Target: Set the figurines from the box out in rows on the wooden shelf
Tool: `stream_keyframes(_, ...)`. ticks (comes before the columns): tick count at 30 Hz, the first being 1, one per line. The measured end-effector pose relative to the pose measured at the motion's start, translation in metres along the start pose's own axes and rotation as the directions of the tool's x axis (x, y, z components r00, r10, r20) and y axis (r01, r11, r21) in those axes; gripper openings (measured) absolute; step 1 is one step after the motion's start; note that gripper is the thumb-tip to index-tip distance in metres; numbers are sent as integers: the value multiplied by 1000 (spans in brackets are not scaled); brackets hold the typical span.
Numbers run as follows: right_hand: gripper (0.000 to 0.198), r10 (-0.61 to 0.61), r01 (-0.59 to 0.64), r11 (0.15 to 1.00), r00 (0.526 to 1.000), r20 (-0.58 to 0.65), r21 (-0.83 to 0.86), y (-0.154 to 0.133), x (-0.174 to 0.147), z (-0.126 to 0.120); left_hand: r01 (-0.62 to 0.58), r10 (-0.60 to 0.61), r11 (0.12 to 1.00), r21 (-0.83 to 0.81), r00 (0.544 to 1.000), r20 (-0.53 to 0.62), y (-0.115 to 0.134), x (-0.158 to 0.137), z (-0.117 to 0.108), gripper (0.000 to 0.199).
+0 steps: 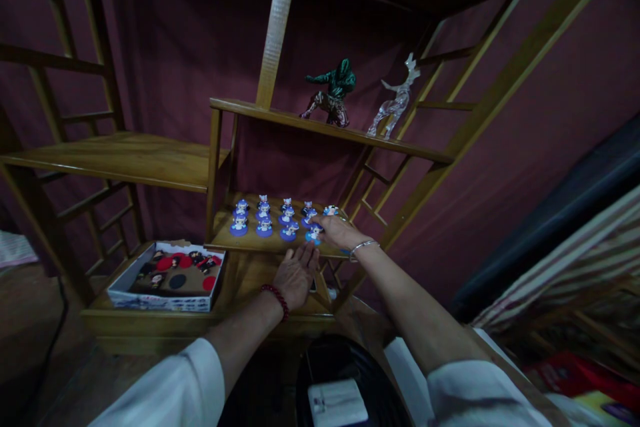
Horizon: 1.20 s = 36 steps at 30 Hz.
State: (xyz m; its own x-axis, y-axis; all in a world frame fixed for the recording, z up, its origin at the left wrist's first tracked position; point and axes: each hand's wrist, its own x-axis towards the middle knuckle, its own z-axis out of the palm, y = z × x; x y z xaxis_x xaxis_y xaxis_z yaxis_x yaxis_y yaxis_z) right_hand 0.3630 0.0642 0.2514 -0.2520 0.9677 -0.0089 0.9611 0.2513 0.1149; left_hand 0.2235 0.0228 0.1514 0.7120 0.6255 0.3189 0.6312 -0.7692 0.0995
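Small purple-and-white figurines [264, 225] on round bases stand in rows on the low wooden shelf [227, 240]. My right hand [341, 232] reaches over the right end of the front row, its fingers closed at a figurine on a lighter blue base [314, 234]. Part of that grip is hidden from view. Just below the shelf's front edge, my left hand [296, 275] has its fingers stretched forward and holds nothing. Behind the right hand, another figurine [331, 211] is partly covered.
On the lower ledge at left sits an open box [165, 280] with dark and red figurines and round bases. A green-and-bronze crouching figure [334, 93] and a clear deer statue [395, 103] stand on the upper shelf. A black round stool [345, 353] bears a white packet [337, 403].
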Motion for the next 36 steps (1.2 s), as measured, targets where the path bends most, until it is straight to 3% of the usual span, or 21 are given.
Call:
stream_keyframes(6,46,13,-11,999,999,-46,42,14,-1,2,-18,19,1000,-6,1000,20,-1,1,1,52)
stream_keyframes(12,35,51,-44,998,986,-157,47,17,-18,-12,-2,2,1000,-11,999,53,0,0,-3,53)
stream_keyframes(18,26,138,-97,985,939,-316,141,13,-45,-13,-2,2,1000,-4,998,56,2,-1,-1,61)
stream_keyframes(23,23,135,-45,969,922,-363,245,8,-68,8,-15,14,1000,7,1000,25,2,-1,1,66)
stream_keyframes(36,20,189,-43,886,943,-275,462,-6,-104,72,46,-42,998,-38,994,105,15,-21,-2,75)
